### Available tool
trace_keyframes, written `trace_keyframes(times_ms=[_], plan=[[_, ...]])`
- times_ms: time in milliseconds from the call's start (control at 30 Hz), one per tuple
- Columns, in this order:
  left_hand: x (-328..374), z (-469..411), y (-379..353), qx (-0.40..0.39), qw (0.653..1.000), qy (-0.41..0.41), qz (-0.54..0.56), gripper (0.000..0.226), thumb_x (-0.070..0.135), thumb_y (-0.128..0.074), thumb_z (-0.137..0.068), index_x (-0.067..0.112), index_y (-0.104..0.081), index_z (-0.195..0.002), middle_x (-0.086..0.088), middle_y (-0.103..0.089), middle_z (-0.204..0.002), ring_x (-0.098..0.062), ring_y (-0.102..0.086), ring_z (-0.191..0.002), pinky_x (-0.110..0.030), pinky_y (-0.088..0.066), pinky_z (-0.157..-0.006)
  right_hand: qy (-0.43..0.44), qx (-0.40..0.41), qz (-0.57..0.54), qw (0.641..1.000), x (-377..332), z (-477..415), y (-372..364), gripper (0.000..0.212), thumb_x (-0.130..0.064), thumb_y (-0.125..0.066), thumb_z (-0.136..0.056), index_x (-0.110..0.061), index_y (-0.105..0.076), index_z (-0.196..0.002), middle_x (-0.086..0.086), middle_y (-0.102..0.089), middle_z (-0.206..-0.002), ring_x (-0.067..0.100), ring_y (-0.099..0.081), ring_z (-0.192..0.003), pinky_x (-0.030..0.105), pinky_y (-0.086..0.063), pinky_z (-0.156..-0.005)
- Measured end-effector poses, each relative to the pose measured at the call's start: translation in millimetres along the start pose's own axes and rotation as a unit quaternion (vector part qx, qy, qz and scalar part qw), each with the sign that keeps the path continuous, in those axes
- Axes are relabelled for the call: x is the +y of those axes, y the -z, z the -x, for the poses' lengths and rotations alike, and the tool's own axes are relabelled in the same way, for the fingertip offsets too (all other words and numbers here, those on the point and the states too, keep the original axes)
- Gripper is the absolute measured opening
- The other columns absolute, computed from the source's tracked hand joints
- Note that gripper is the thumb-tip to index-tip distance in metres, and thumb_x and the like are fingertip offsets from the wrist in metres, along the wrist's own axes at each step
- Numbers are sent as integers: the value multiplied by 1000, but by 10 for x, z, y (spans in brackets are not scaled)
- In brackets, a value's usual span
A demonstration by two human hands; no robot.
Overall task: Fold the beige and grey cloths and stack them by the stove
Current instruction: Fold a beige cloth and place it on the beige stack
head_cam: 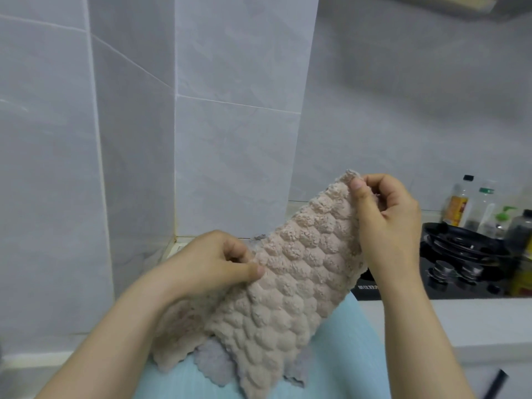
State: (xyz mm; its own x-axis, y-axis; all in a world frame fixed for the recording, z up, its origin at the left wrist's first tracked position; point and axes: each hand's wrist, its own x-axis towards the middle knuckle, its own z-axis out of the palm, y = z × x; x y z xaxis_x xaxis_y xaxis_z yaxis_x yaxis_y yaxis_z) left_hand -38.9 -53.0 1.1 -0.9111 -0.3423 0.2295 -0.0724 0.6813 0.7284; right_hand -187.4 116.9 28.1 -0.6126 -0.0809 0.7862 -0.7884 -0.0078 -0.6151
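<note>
Head view: left hand (218, 263) and right hand (385, 214) each pinch an edge of the beige cloth (288, 277) at frame centre, above the grey cloth (213, 361) (partly hidden); stove (460, 272) at right.

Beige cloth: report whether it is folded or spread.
Spread, not folded. The beige cloth hangs mostly open, pinched along its top edge by the left hand and right hand.

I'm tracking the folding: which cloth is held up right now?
The beige cloth, pinched by the left hand and right hand; the grey cloth only peeks out beneath it.
</note>
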Motion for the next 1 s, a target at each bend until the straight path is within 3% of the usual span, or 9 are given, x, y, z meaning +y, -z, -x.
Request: trace_keyframes(times_ms=[200, 333, 433, 567, 633, 667, 767, 900, 1000], plan=[[-136, -15, 144, 36, 998, 22, -36, 24, 29, -68, -84, 14, -66, -65, 10, -53, -47, -1, -41, -41, -15, -34, -45, -14, 42, 13, 999, 132, -36, 82, 17, -30, -57, -96, -19, -62, -84, -13, -56, -70, 0, -46, -61, 26, -40, -62], [-122, -61, 119, 110, 992, -3, -61, 41, 30, -54, -92, 18, -39, -56, 10, -32, -41, -4, -29, -39, -21, -28, -45, -13, 56, 22, 998, 169, -42, 82, 19, -30, -55, -97, -16, -60, -86, -10, -54, -69, 3, -41, -58, 26, -38, -58], [-124, -71, 127, 167, 983, -61, -39, 51, 44, -52, -91, 17, -27, -56, 8, -19, -48, -7, -20, -43, -29, -19, -49, -19, 64, 41, 997, 229, -43, 96, 21, -32, -53, -98, -14, -60, -88, -8, -55, -69, 6, -41, -55, 21, -35, -54], [-164, -73, 171, 179, 979, -87, 33, 69, 74, -60, -64, 12, -33, -51, 0, -24, -51, -11, -25, -46, -24, -21, -46, -34, 63, 67, 995, 321, -32, 91, 18, -30, -53, -98, -15, -60, -89, -10, -57, -73, 2, -48, -61, 9, -34, -54], [-170, -45, 194, 142, 985, -66, 73, 60, 65, -77, -50, 15, -43, -47, 2, -33, -44, -10, -26, -42, -18, -21, -41, -38, 59, 83, 994, 362, -21, 86, 18, -29, -53, -98, -15, -59, -89, -7, -58, -76, 6, -49, -65, 10, -35, -55], [-176, -31, 205, 107, 989, -52, 82, 55, 55, -85, -48, 14, -49, -49, 1, -38, -43, -10, -27, -40, -16, -22, -40, -41, 59, 90, 993, 384, -15, 88, 19, -29, -52, -98, -15, -60, -90, -4, -59, -79, 11, -51, -68, 18, -36, -58], [-225, -13, 228, 63, 998, -21, 22, 37, 30, -91, -53, 12, -59, -61, 2, -39, -48, -10, -31, -43, -19, -25, -43, -47, 57, 105, 992, 446, -9, 108, 21, -30, -52, -98, -11, -62, -93, -1, -61, -83, 19, -54, -78, 30, -35, -65], [-339, -72, 228, 105, 994, -14, -32, 26, 29, -84, -66, 15, -63, -62, 6, -49, -46, -8, -40, -44, -24, -35, -51, -44, 56, 112, 991, 463, -8, 108, 21, -29, -52, -98, -11, -62, -94, -2, -60, -84, 20, -53, -79, 30, -34, -66], [-390, -103, 233, 145, 989, -1, -26, 35, 36, -79, -71, 12, -59, -55, 2, -54, -46, -11, -46, -48, -25, -38, -55, -41, 61, 117, 990, 459, -12, 111, 21, -29, -51, -99, -11, -62, -94, -2, -59, -82, 19, -52, -77, 29, -29, -63]])
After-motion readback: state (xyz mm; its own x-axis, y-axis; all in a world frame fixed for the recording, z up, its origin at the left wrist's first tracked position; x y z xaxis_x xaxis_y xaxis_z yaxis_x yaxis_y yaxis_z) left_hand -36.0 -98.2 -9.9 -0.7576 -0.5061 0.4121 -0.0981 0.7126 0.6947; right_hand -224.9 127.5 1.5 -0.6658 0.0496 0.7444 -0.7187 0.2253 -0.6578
